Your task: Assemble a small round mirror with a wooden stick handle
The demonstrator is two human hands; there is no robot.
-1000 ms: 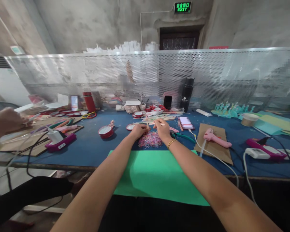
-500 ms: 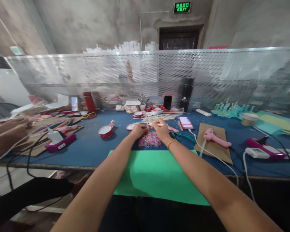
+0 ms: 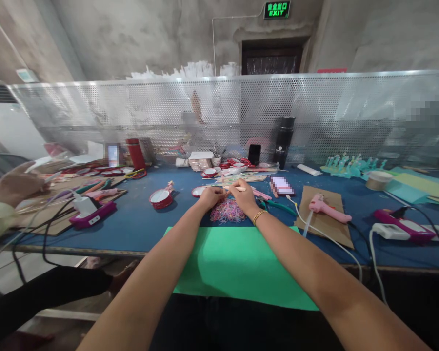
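Close together over the blue table, both hands work at the far edge of a heap of thin pink, purple and blue loops point(image 3: 227, 210). My left hand point(image 3: 209, 197) has its fingers pinched together; what sits between them is too small to tell. A pale pen-like stick point(image 3: 238, 188) is gripped in my right hand point(image 3: 244, 197), its tip pointing toward the left fingers. Green-handled pliers point(image 3: 281, 206) lie just right of that hand. Under my forearms a green sheet point(image 3: 237, 263) hangs over the table's front edge.
Left of my hands stand red-rimmed round tins point(image 3: 160, 198). A pink glue gun point(image 3: 329, 208) rests on cardboard at right, beside a purple power strip point(image 3: 406, 226). Behind are a phone point(image 3: 282, 185) and a black flask point(image 3: 284, 142). Another person's hand point(image 3: 18, 185) is at far left.
My hands stay nearly in place, with only small finger movement at the heap. At far left the other person's hand has lifted and a pale sleeve has come into view.
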